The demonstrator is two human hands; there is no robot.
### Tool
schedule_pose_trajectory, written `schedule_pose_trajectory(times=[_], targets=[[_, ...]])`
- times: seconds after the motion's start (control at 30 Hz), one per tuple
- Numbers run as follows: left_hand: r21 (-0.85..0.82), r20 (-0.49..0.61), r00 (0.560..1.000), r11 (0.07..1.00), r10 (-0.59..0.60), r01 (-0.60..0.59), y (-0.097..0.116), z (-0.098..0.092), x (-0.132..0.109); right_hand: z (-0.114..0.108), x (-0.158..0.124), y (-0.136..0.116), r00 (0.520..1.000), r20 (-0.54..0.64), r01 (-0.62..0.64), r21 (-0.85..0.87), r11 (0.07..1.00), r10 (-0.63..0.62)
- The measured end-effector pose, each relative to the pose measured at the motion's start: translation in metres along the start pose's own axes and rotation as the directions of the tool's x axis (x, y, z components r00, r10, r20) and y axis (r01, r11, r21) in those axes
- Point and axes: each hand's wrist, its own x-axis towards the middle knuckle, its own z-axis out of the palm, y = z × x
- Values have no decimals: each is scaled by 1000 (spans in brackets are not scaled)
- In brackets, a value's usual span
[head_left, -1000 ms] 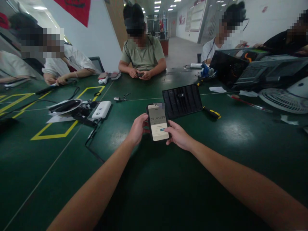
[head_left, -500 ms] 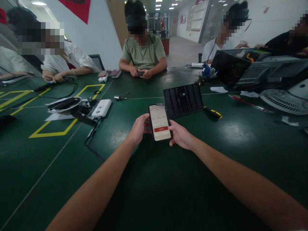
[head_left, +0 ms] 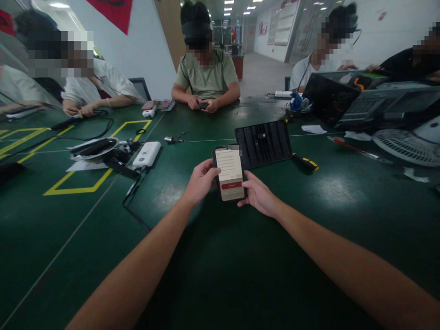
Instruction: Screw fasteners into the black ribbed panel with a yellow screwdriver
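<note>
A smartphone (head_left: 229, 172) in a dark case is held upright between my two hands above the green table (head_left: 227, 275). On its lit screen are a pale panel with lines of text and a red button below it. My left hand (head_left: 201, 182) grips the phone's left side, thumb over the screen's edge and the other fingers mostly hidden behind. My right hand (head_left: 258, 195) holds the lower right side, its thumb by the red button. Just behind the phone lies an open black case (head_left: 263, 144) with slots, and a yellow-and-black screwdriver handle (head_left: 305, 162) rests beside it.
To the left are a white power bank (head_left: 147, 154) with a cable, and a strapped black-and-white item (head_left: 94, 153). Small metal parts (head_left: 175, 139) lie farther back. A white fan (head_left: 410, 142) and computer casing (head_left: 385, 105) stand right. Several people sit around the table.
The phone's screen has switched from a running timer to a panel of text lines. My left thumb has moved onto the screen's left edge. The view has shifted slightly.
</note>
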Motion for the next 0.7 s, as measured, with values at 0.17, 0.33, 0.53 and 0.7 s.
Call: schedule_pose_trajectory(times=[0.17, 0.33, 0.53, 0.7], targets=[[-15, 9, 1000, 1000, 24, -24, -1, 1, 2, -2, 0, 3, 1000, 11, 18, 8, 1000, -18], [-8, -7, 1000, 1000, 26, -26, 1, 2, 1, -4, -1, 3, 999, 23, 25, -4, 1000, -25], [-8, -50, 999, 1000, 7, -8, 1, 3, 0, -1, -4, 1, 999, 34, 26, -23, 999, -25], [-28, -63, 998, 1000, -10, 8, 2, 4, 0, -3, -4, 2, 999, 39, 33, -26, 999, -32]])
